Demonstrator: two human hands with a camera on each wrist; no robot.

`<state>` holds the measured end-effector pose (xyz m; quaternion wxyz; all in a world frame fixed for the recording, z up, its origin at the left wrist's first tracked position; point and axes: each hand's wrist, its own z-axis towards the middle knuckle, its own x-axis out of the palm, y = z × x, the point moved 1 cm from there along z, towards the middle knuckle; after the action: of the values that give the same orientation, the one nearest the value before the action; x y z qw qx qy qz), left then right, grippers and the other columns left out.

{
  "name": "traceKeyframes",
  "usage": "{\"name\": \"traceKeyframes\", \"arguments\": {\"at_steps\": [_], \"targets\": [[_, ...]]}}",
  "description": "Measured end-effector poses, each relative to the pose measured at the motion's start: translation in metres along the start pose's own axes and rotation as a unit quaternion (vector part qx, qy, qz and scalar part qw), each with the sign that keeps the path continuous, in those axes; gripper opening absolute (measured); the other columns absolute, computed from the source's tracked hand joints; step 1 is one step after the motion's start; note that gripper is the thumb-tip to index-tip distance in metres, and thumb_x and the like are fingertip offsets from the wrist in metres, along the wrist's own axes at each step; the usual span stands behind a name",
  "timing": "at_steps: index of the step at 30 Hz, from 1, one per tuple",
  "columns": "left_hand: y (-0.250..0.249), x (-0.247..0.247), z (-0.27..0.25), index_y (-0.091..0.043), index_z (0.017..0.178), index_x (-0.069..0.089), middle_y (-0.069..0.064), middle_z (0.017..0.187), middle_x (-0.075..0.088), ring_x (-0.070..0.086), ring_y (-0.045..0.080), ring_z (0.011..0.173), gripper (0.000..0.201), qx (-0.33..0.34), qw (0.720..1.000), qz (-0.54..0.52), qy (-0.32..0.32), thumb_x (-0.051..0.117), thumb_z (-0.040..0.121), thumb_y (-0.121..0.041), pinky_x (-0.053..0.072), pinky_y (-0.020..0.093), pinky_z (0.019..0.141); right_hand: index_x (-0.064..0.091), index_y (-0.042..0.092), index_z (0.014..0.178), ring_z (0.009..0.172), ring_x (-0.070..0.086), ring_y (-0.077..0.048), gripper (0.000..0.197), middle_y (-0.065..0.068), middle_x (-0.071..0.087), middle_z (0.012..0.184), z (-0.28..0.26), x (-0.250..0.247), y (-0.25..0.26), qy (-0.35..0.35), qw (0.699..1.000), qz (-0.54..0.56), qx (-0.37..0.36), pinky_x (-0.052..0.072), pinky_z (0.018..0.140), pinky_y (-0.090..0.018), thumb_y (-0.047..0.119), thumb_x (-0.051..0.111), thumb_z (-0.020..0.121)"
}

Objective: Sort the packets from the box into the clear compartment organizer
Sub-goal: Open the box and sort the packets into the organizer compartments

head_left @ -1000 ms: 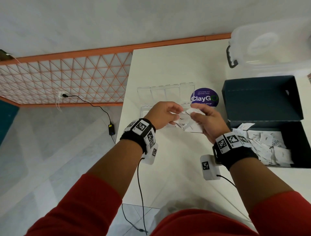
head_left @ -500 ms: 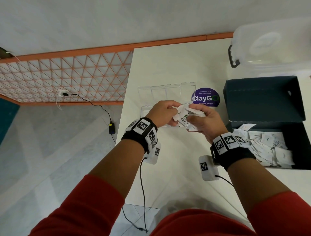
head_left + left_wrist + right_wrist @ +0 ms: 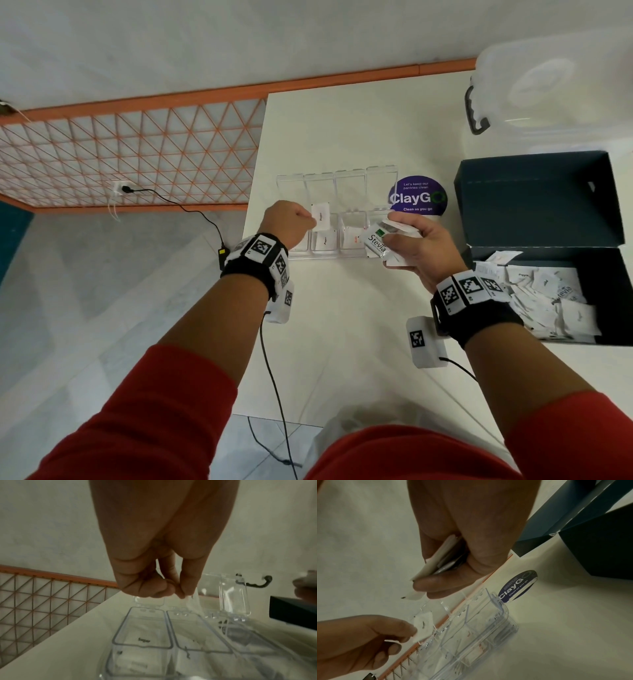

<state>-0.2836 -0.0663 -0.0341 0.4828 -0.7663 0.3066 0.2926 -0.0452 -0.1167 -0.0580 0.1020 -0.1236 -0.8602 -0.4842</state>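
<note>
My left hand [image 3: 289, 222] pinched one white packet [image 3: 321, 216] between thumb and fingertips, just above the organizer [image 3: 337, 253], over its second cell from the left. Below my fingers, three cells each held at least one packet; the leftmost one read "Sugar". My right hand [image 3: 416, 248] gripped a small stack [image 3: 380, 241], a Stevia packet on top, fingers curled round it. The box [image 3: 548, 212], right of that hand, held a loose pile of packets. Half a second earlier both hands met at the stack; now they were apart
</note>
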Motion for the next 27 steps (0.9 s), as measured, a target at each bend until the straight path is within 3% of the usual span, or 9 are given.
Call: {"name": "traceKeyframes", "arguments": {"at_steps": [4, 7, 9, 12, 17, 20, 24, 27], "targets": [[0.002, 0.01, 0.005, 0.002, 0.099, 0.072, 0.013, 0.104, 0.071, 0.065, 0.028, 0.101, 0.022, -0.054, 0.995, 0.075, 0.043, 0.063, 0.088, -0.015, 0.052, 0.032, 0.085, 0.071, 0.013, 0.11, 0.091, 0.075, -0.032, 0.037, -0.013, 0.073, 0.109, 0.002, 0.001, 0.001, 0.005, 1.0, -0.006, 0.005, 0.059, 0.058, -0.035, -0.008, 0.074, 0.08], [-0.001, 0.019, 0.005, 0.002, 0.103, 0.07, 0.016, 0.109, 0.069, 0.063, 0.03, 0.103, 0.023, -0.055, 0.99, 0.11, 0.066, 0.06, 0.09, -0.013, 0.052, 0.037, 0.091, 0.071, 0.012, 0.112, 0.088, 0.076, -0.029, 0.037, -0.011, 0.073, 0.108, 0.003, 0.0, 0.001, 0.006, 1.0, -0.01, 0.008, 0.059, 0.059, -0.035, -0.008, 0.074, 0.081], [-0.003, 0.024, 0.006, 0.002, 0.106, 0.069, 0.016, 0.112, 0.067, 0.061, 0.03, 0.107, 0.024, -0.044, 0.982, 0.158, 0.088, 0.056, 0.091, -0.013, 0.051, 0.037, 0.093, 0.07, 0.01, 0.115, 0.088, 0.076, -0.029, 0.038, -0.011, 0.073, 0.109, 0.003, -0.001, 0.001, 0.005, 1.0, -0.013, 0.01, 0.06, 0.06, -0.036, -0.008, 0.074, 0.081], [-0.003, 0.028, 0.005, 0.0, 0.104, 0.069, 0.015, 0.108, 0.068, 0.062, 0.03, 0.104, 0.022, -0.014, 0.97, 0.227, 0.083, 0.057, 0.091, -0.014, 0.05, 0.033, 0.085, 0.07, 0.008, 0.117, 0.088, 0.076, -0.029, 0.04, -0.011, 0.073, 0.11, 0.003, -0.001, 0.001, 0.003, 1.0, -0.016, 0.014, 0.061, 0.06, -0.036, -0.007, 0.074, 0.081], [0.001, 0.03, -0.001, -0.011, 0.113, 0.061, 0.011, 0.115, 0.062, 0.057, 0.029, 0.108, 0.022, 0.071, 0.977, 0.199, 0.021, 0.058, 0.092, -0.017, 0.045, 0.033, 0.085, 0.071, 0.011, 0.114, 0.088, 0.076, -0.027, 0.037, -0.012, 0.073, 0.111, 0.004, 0.0, 0.002, 0.007, 1.0, -0.024, 0.013, 0.06, 0.06, -0.037, -0.007, 0.074, 0.081], [0.002, 0.032, -0.002, -0.018, 0.121, 0.062, 0.007, 0.126, 0.061, 0.057, 0.028, 0.112, 0.031, 0.081, 0.966, 0.235, 0.074, 0.047, 0.095, -0.019, 0.047, 0.035, 0.091, 0.071, 0.011, 0.112, 0.088, 0.076, -0.027, 0.036, -0.014, 0.072, 0.113, 0.004, 0.0, 0.002, 0.009, 1.0, -0.021, 0.012, 0.059, 0.058, -0.036, -0.007, 0.073, 0.082], [0.002, 0.04, -0.004, -0.013, 0.101, 0.066, 0.009, 0.113, 0.065, 0.054, 0.025, 0.088, 0.033, 0.052, 0.926, 0.352, 0.123, 0.036, 0.095, -0.026, 0.044, 0.032, 0.075, 0.071, 0.011, 0.112, 0.088, 0.076, -0.028, 0.036, -0.015, 0.072, 0.114, 0.002, 0.0, 0.004, 0.011, 1.0, -0.021, 0.01, 0.059, 0.058, -0.036, -0.008, 0.073, 0.082], [0.004, 0.043, -0.003, -0.013, 0.103, 0.066, 0.009, 0.11, 0.064, 0.052, 0.025, 0.086, 0.037, 0.029, 0.921, 0.365, 0.13, 0.035, 0.094, -0.029, 0.039, 0.031, 0.073, 0.07, 0.01, 0.114, 0.089, 0.075, -0.028, 0.036, -0.014, 0.072, 0.115, 0.0, -0.001, 0.006, 0.012, 1.0, -0.018, 0.007, 0.06, 0.058, -0.036, -0.008, 0.072, 0.083]]}}
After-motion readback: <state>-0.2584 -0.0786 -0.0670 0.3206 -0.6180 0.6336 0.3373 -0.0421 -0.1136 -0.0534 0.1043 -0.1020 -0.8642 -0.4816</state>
